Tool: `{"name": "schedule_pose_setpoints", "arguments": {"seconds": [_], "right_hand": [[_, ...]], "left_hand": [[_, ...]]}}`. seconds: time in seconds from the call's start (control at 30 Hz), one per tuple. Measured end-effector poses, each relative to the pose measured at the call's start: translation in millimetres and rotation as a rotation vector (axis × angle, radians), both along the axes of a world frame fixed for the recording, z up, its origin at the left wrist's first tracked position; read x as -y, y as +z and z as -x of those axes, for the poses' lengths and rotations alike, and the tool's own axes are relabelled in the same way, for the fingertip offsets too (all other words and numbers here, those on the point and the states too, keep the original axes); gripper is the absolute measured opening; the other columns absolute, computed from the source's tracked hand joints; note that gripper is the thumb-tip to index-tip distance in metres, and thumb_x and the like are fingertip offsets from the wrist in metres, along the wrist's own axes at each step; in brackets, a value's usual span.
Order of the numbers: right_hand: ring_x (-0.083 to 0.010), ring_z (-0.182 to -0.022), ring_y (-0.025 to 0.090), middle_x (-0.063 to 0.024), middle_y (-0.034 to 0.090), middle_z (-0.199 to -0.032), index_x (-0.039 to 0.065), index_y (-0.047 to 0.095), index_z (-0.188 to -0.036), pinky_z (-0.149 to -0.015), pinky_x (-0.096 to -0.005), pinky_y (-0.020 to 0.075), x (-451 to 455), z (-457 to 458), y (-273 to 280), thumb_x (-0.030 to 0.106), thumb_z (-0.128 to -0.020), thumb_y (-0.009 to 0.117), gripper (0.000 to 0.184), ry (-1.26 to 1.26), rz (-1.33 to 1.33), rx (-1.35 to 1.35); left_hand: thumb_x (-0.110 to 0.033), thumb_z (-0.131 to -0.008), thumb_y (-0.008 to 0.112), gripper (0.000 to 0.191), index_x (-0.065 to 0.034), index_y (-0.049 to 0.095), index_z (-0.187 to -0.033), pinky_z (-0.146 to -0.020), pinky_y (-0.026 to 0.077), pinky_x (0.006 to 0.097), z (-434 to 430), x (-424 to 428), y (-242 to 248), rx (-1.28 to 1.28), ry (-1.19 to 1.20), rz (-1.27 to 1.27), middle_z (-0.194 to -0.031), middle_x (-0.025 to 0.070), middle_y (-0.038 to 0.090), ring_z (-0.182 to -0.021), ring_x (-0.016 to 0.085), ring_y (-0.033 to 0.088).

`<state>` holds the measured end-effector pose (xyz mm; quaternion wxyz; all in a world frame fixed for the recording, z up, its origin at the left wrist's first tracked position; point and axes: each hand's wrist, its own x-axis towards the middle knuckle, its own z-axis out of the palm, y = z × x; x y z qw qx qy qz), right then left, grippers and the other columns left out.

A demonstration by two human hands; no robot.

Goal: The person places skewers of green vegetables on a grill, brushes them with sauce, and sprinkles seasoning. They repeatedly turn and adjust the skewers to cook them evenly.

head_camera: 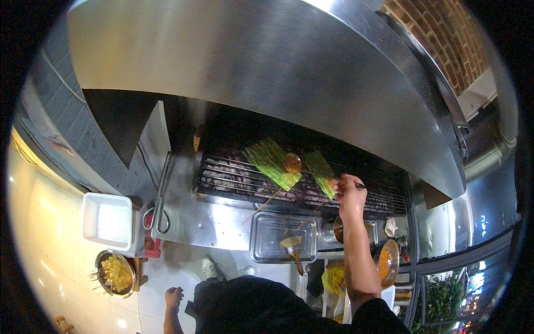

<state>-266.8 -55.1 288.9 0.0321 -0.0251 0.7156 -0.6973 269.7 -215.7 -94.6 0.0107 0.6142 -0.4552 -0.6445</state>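
My right hand (349, 193) grips the handle of a long spoon (293, 163), reaching over a charcoal grill (225, 177). The spoon's bowl carries a reddish-brown sauce or seasoning and is above the right side of a wide bundle of skewered green stalks (269, 160). A narrower green bundle (318, 167) lies to its right, partly under the spoon's handle and beside my fingers. Thin sticks from both bundles point toward me over the grill's front edge. Away from the grill, my left hand (174, 297) hangs low at my side with curled fingers; nothing shows in it.
A metal tray (258, 246) with a basting brush (294, 252) stands before the grill. Right of it are a metal pot (331, 229) and a bowl of orange seasoning (386, 263). Tongs (157, 217) lie left. A steel hood (250, 54) overhangs; skewered food fills a bowl (132, 284).
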Motion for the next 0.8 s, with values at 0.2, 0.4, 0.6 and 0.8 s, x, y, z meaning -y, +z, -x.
{"name": "schedule_pose_setpoints", "arguments": {"seconds": [0.2, 0.4, 0.6, 0.8], "right_hand": [[-0.0141, -0.058, 0.059, -0.0150, 0.065, -0.079, 0.002, 0.053, -0.093, -0.045, -0.0255, 0.0435, 12, -10, -6, 0.018, -0.088, 0.054, 0.017, 0.031, -0.041, 0.025], [-0.0126, -0.059, 0.059, -0.0125, 0.065, -0.080, 0.002, 0.054, -0.094, -0.046, -0.0253, 0.0425, 33, -4, -3, 0.017, -0.087, 0.056, 0.016, 0.099, -0.008, 0.013], [-0.0130, -0.059, 0.059, -0.0123, 0.066, -0.081, 0.001, 0.054, -0.099, -0.046, -0.0258, 0.0415, 63, 0, 1, 0.016, -0.086, 0.057, 0.020, 0.128, -0.018, 0.025], [-0.0137, -0.060, 0.059, -0.0127, 0.066, -0.081, 0.000, 0.055, -0.098, -0.046, -0.0267, 0.0416, 69, -4, 2, 0.017, -0.086, 0.058, 0.021, 0.106, -0.003, 0.042]], "left_hand": [[-0.016, -0.078, 0.058, 0.019, 0.0022, 0.062, -0.074, -0.047, 0.041, 0.0260, 2, 7, -1, -0.035, -0.014, 0.012, -0.060, 0.0082, 0.059, -0.051, 0.014, 0.053], [-0.014, -0.080, 0.057, 0.017, 0.0024, 0.062, -0.077, -0.047, 0.042, 0.0258, -5, 2, -2, -0.059, 0.059, -0.021, -0.063, 0.0084, 0.060, -0.052, 0.013, 0.054], [-0.015, -0.079, 0.057, 0.018, 0.0024, 0.061, -0.079, -0.048, 0.042, 0.0261, -8, 3, 5, -0.048, 0.020, -0.041, -0.066, 0.0086, 0.061, -0.054, 0.014, 0.055], [-0.018, -0.078, 0.059, 0.021, 0.0030, 0.061, -0.078, -0.049, 0.042, 0.0265, -6, 4, 11, -0.022, 0.027, -0.027, -0.064, 0.0095, 0.060, -0.054, 0.014, 0.054]]}}
